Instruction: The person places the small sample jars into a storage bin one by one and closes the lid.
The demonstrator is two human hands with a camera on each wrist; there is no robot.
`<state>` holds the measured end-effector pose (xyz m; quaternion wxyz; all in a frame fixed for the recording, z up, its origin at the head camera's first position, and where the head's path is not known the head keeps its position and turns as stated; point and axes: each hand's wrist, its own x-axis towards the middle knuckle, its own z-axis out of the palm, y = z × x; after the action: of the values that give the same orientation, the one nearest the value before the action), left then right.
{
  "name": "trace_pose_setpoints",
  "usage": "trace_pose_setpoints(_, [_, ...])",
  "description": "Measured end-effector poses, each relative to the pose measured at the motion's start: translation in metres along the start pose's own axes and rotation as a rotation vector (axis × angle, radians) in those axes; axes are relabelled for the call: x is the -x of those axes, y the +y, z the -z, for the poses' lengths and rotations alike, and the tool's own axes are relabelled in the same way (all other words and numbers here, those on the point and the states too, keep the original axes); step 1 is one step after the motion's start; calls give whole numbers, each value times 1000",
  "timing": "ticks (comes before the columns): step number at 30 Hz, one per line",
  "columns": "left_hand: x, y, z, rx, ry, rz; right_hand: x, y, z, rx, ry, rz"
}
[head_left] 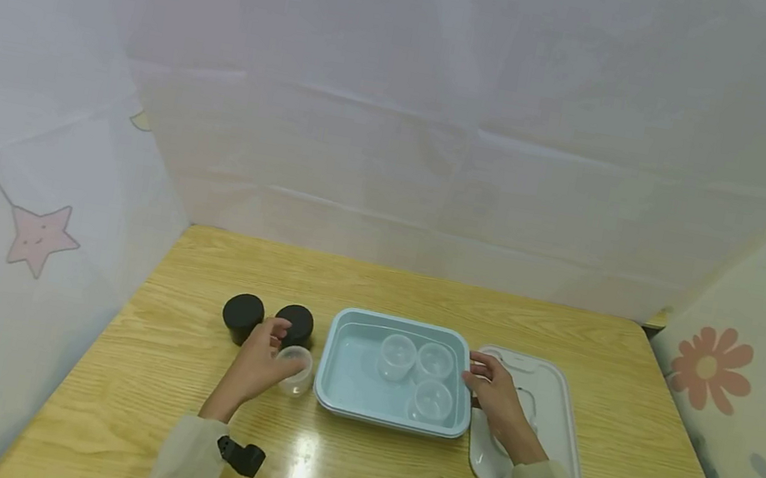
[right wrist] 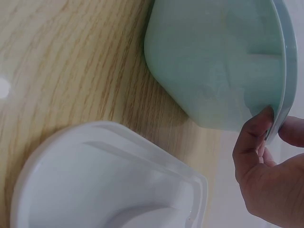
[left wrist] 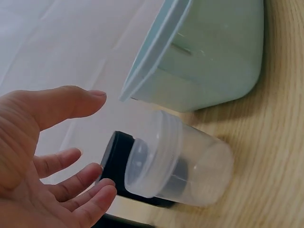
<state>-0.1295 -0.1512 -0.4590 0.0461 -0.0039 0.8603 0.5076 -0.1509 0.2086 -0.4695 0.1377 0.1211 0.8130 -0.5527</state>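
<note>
Head view: blue tub [head_left: 339, 367] holds apparently three empty clear cups [head_left: 397, 356].

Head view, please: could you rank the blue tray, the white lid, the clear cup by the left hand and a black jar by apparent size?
1. blue tray
2. white lid, slightly smaller, partly hidden
3-4. clear cup and black jar: look alike, not ranked

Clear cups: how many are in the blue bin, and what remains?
Three clear cups stand in the blue bin. The left hand is open beside a fourth cup on the table. The right hand holds the bin's rim. Two black jars and the white lid remain outside.
</note>
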Motion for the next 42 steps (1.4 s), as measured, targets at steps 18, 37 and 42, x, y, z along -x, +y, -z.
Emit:
trace_pose_setpoints(18, [4, -23, -9, -10, -6, 10, 1, -2, -2, -17, 13, -12])
trace_pose_setpoints(37, [-1, -36, -17, 2, -14, 11, -1, 1, -2, -22, 7, -21])
trace_pose_setpoints(42, [-1, -37, -18, 5, -3, 10, 0, 0, -1, -17, 2, -21])
